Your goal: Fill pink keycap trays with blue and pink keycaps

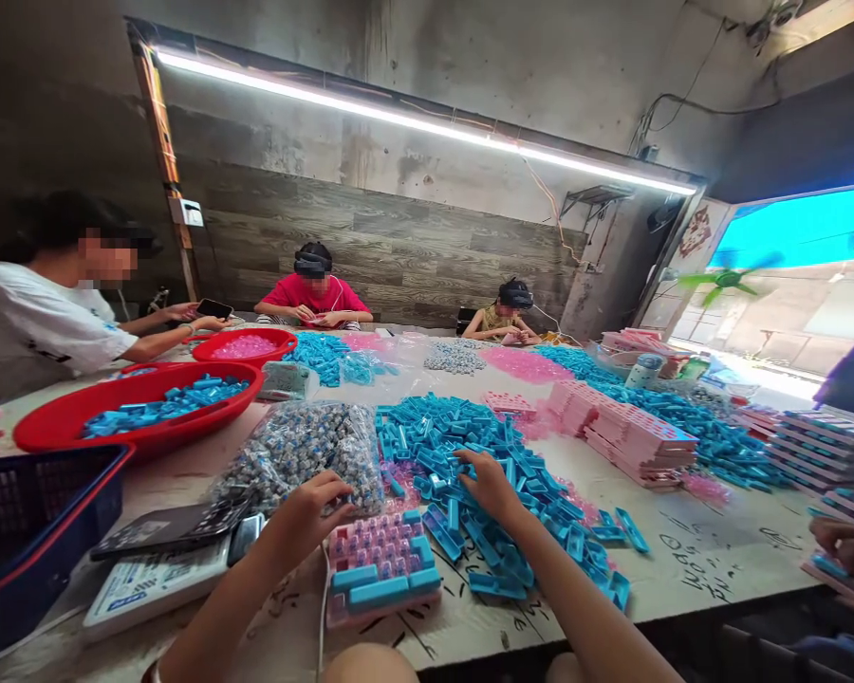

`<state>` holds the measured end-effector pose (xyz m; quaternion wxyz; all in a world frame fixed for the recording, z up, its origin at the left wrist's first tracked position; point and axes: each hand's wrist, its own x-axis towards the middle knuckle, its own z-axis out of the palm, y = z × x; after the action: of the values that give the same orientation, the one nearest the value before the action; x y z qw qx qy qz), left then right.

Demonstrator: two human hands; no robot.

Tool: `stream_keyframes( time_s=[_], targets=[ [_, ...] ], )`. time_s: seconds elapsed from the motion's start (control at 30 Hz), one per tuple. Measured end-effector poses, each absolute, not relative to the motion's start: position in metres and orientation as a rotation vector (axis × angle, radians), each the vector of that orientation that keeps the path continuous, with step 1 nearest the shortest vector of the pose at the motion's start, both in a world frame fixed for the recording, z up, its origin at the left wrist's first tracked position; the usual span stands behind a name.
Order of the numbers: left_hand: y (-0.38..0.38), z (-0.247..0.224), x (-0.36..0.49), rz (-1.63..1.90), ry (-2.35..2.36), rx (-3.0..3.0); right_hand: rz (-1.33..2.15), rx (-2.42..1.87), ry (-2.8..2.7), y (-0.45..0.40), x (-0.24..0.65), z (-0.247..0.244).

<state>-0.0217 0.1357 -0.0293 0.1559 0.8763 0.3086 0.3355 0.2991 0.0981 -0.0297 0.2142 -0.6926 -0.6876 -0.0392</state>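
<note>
A pink tray of clear pink squares with blue caps along its near and right edges point(395, 590) lies on the table in front of me. My left hand point(317, 505) is over the tray's far left corner, beside a clear bag of small grey, white and blue parts point(313, 436). Its fingers are bent, with a gap between thumb and forefinger and nothing visible in them. Over the heap of blue plastic caps point(427, 427), my right hand point(490, 486) reaches with its fingers apart, the fingertips at the caps. No cap shows clearly in its grasp.
Left are a red basin point(149, 446) of blue caps, a dark blue basket point(35, 531) and a white scale point(157, 579). Stacked pink trays point(626, 432) stand right. Several people sit around the table; another person's hand point(846, 545) is at the right edge.
</note>
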Motion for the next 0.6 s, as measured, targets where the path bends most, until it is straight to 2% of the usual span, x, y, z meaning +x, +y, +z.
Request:
stream_keyframes(
  time_s=[0.17,0.37,0.6],
  targets=[
    [0.135,-0.023,-0.023,0.912,0.858,2.449,-0.133,-1.876,-1.887,0.098,0.297,-0.03],
    [0.117,-0.008,-0.035,0.583,0.798,2.293,-0.094,-1.734,-1.858,0.085,0.292,-0.021],
    [0.094,-0.015,-0.04,0.633,0.893,2.288,0.018,-1.635,-1.7,0.074,0.289,-0.012]
  ],
)
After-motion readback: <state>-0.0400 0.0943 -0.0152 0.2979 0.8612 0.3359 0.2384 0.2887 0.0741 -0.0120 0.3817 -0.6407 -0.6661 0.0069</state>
